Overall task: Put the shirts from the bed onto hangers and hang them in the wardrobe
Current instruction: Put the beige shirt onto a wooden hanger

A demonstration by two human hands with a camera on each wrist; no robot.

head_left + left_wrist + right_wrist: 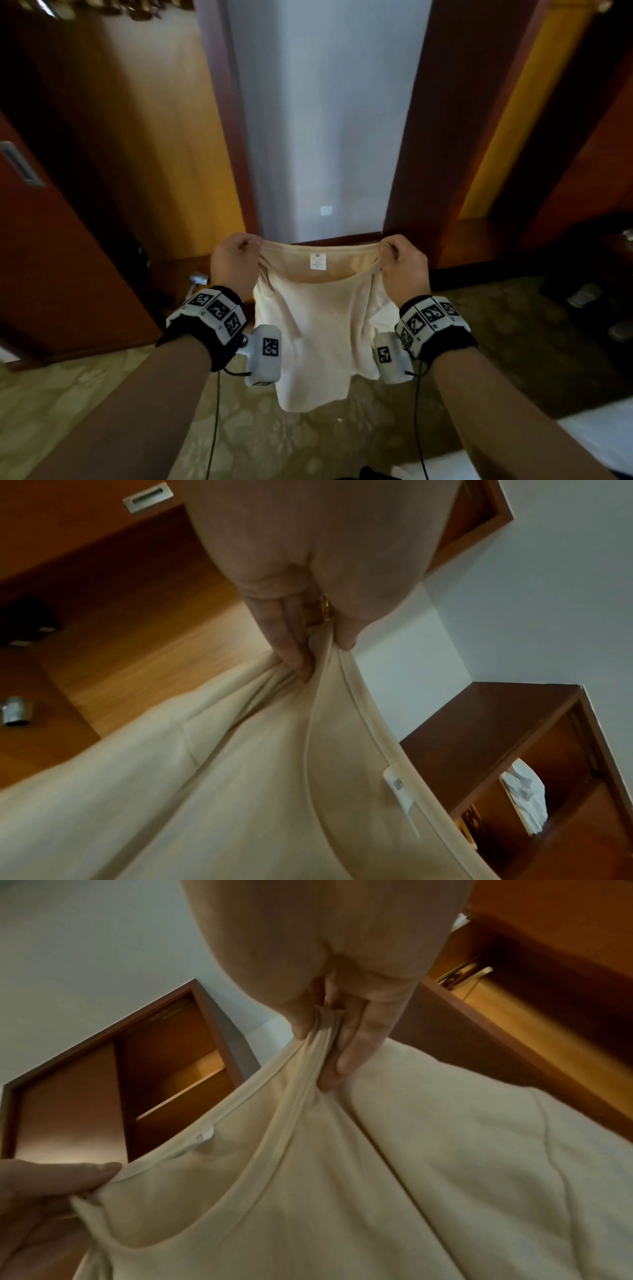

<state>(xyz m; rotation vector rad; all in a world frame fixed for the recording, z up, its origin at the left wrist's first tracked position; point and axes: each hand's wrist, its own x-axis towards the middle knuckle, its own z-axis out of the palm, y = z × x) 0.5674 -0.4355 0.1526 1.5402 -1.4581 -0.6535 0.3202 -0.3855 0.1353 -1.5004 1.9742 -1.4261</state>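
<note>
Both hands are clamped on the shirt (318, 329), one at each end of the neckline. The left hand (234, 265) has its fingers (291, 653) curled into bunched cloth with the thumb pressing from the other side. The right hand (406, 270) pinches the collar band the same way, fingers (356, 1047) folded over a gathered ridge of fabric. Between the two fists the neck opening is pulled wide and taut, with a small white label (317, 261) showing on the inside of the back collar. The cream shirt hangs free below, held out in mid-air in front of the body, above a patterned carpet (267, 442). Behind it stands a white wall (325, 120) framed by dark wood trim. A pale edge at the lower right may be the bed (596, 425), though it is hard to tell.
</note>
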